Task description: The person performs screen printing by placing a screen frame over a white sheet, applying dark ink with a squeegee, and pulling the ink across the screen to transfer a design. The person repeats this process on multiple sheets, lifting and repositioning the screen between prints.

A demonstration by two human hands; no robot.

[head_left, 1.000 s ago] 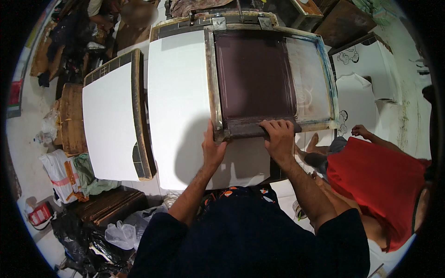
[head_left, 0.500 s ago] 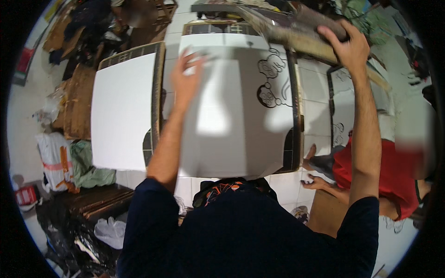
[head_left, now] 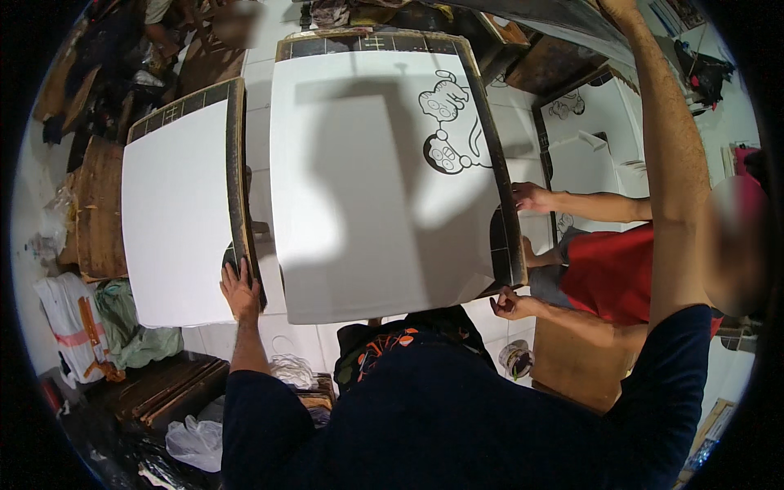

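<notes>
My left hand [head_left: 241,294] lies with its fingers stretched out over the dark right border of the left board, near its lower corner. A sheet of white cloth [head_left: 175,212] covers that board. At the top right my right hand [head_left: 618,10], partly cut off by the picture's edge, grips a raised screen-printing frame [head_left: 563,31] with a greyish mesh. In front of me stands the middle board [head_left: 371,46], dark-bordered, with white cloth [head_left: 327,269] on it. Black outlined cartoon figures [head_left: 445,122] are printed on the cloth's right side. My shadow falls across it.
A co-worker in red [head_left: 608,273] sits at the right, one hand [head_left: 535,198] at the middle board's right edge, the other [head_left: 514,304] near its lower corner. Beyond lies another printed board [head_left: 580,163]. Bags [head_left: 73,327] and dark stacked boards [head_left: 163,392] are at the left.
My left hand has come down from over the middle cloth to the left board's edge. My right hand has moved up and right with the frame, uncovering the print. The co-worker's hands have reached the middle board.
</notes>
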